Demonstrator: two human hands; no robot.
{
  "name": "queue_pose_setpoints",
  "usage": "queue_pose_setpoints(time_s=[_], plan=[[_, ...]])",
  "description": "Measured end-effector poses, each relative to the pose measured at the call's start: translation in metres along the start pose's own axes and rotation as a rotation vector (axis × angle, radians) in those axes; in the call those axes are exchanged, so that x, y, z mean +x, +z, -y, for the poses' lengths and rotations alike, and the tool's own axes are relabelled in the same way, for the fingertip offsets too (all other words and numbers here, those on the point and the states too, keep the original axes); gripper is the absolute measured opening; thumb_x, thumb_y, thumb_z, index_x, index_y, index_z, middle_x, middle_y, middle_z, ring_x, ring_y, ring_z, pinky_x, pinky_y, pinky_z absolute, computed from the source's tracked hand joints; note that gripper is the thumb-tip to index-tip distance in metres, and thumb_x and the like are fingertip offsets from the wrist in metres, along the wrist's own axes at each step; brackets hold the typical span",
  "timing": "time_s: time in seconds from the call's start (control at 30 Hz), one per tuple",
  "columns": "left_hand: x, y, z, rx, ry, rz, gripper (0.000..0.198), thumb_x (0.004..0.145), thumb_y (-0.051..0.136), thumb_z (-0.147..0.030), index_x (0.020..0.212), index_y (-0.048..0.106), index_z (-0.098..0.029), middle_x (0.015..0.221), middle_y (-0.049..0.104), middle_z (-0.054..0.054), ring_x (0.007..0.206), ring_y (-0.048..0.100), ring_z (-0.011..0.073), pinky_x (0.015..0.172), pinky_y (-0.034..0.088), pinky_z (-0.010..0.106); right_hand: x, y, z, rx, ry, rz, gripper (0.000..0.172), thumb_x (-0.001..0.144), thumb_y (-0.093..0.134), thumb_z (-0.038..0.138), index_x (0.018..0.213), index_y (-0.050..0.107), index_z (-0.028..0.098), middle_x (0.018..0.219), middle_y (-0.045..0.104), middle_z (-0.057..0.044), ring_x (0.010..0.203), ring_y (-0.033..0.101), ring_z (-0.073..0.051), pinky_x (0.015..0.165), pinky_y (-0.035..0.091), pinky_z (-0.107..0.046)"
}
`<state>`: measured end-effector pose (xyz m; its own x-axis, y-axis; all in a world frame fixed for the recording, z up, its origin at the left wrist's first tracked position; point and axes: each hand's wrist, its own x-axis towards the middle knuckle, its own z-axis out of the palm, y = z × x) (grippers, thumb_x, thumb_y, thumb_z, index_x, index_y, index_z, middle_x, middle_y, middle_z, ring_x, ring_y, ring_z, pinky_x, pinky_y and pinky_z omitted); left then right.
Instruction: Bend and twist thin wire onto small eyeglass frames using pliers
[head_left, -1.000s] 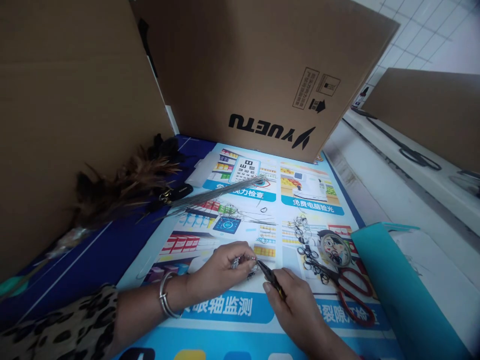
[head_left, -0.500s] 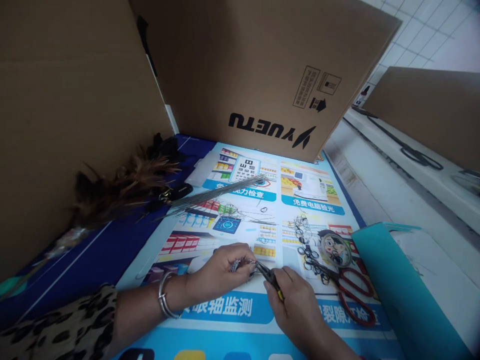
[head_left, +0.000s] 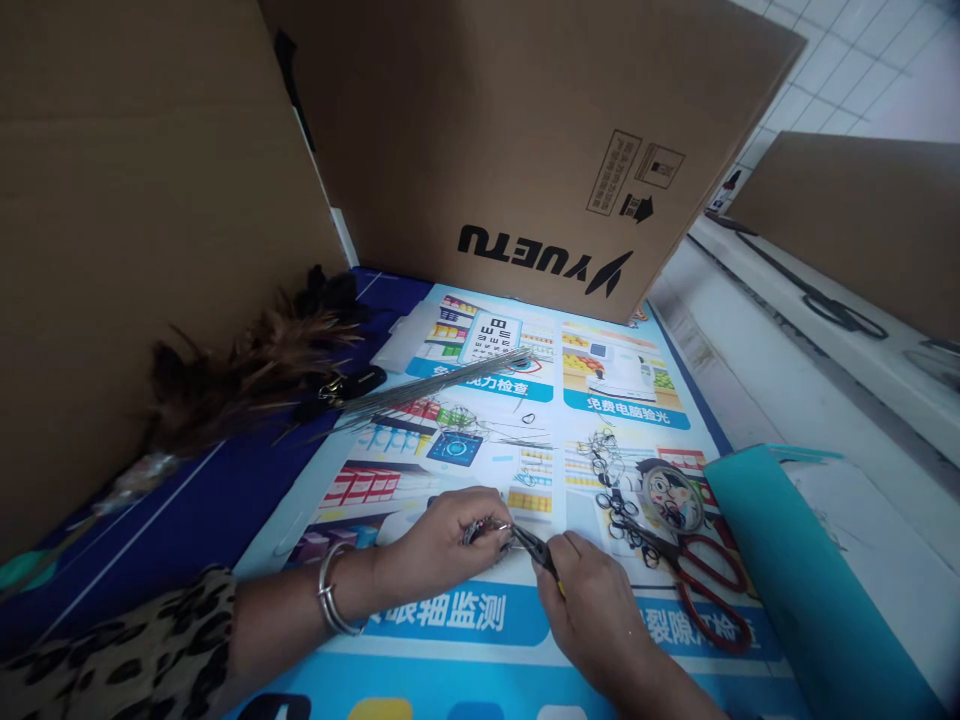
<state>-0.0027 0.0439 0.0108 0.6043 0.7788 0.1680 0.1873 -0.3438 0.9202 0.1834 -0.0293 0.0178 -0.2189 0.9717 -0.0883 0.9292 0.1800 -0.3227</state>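
My left hand (head_left: 461, 530) is closed, its thumb and fingers pinching a small bent-wire piece (head_left: 480, 530) whose shape is partly hidden by the fingers. From the other side my right hand (head_left: 592, 605) wraps round a pair of pliers (head_left: 534, 548) with dark jaws and a little yellow on the handle. The jaw tips meet the wire piece at my left fingertips; whether they grip it is too small to tell. Beyond my hands lies a bundle of thin straight wires (head_left: 450, 380), with loose wire bits (head_left: 461, 420) nearby.
Red-handled scissors (head_left: 709, 575) lie on the right beside a round clear container (head_left: 673, 497) and several small dark rings (head_left: 619, 510). A teal box (head_left: 817, 570) stands at far right. Brown feathers (head_left: 247, 360) lie left. Cardboard boxes (head_left: 540, 130) wall in the back and left.
My right hand has turned slightly and covers more of the pliers' yellow handle. The pliers' tips remain at my left fingertips, and my left hand has hardly moved.
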Motion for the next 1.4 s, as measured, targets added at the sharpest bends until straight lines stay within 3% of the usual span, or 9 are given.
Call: queue_pose_setpoints(time_s=[0.43, 0.77, 1.1, 1.4], plan=[[0.000, 0.000, 0.000, -0.031, -0.028, 0.014, 0.010, 0.076, 0.049, -0.012, 0.073, 0.058, -0.014, 0.069, 0.055, 0.000, 0.064, 0.050, 0.0103, 0.060, 0.039, 0.021, 0.001, -0.002, -0.002, -0.004, 0.014, 0.030, 0.008, 0.083, 0.041, 0.022, 0.078, 0.047, 0.020, 0.077, 0.056, -0.001, 0.064, 0.047, -0.014, 0.052, 0.021, -0.024], [0.005, -0.006, -0.006, -0.204, -0.209, -0.042, 0.015, 0.081, 0.048, -0.024, 0.077, 0.057, -0.013, 0.070, 0.055, 0.001, 0.067, 0.049, 0.0117, 0.062, 0.041, 0.021, 0.004, -0.012, -0.007, 0.252, 0.051, 0.054, 0.022, 0.087, 0.039, 0.034, 0.070, 0.041, 0.019, 0.072, 0.051, 0.000, 0.064, 0.047, -0.012, 0.053, 0.027, -0.021], [0.004, -0.005, -0.003, -0.252, -0.178, -0.088, 0.014, 0.081, 0.048, -0.023, 0.078, 0.058, -0.013, 0.072, 0.055, 0.001, 0.068, 0.049, 0.0122, 0.064, 0.040, 0.022, 0.002, -0.014, -0.007, 0.314, 0.045, 0.056, 0.020, 0.086, 0.040, 0.030, 0.069, 0.039, 0.019, 0.071, 0.049, 0.001, 0.065, 0.046, -0.012, 0.054, 0.029, -0.020], [0.004, -0.005, -0.006, -0.272, -0.196, -0.077, 0.015, 0.081, 0.049, -0.025, 0.075, 0.057, -0.013, 0.068, 0.054, 0.000, 0.066, 0.047, 0.0115, 0.063, 0.039, 0.022, 0.000, -0.012, -0.002, 0.234, -0.009, 0.013, 0.011, 0.082, 0.043, 0.021, 0.071, 0.042, 0.019, 0.077, 0.052, 0.000, 0.070, 0.048, -0.012, 0.058, 0.031, -0.020]])
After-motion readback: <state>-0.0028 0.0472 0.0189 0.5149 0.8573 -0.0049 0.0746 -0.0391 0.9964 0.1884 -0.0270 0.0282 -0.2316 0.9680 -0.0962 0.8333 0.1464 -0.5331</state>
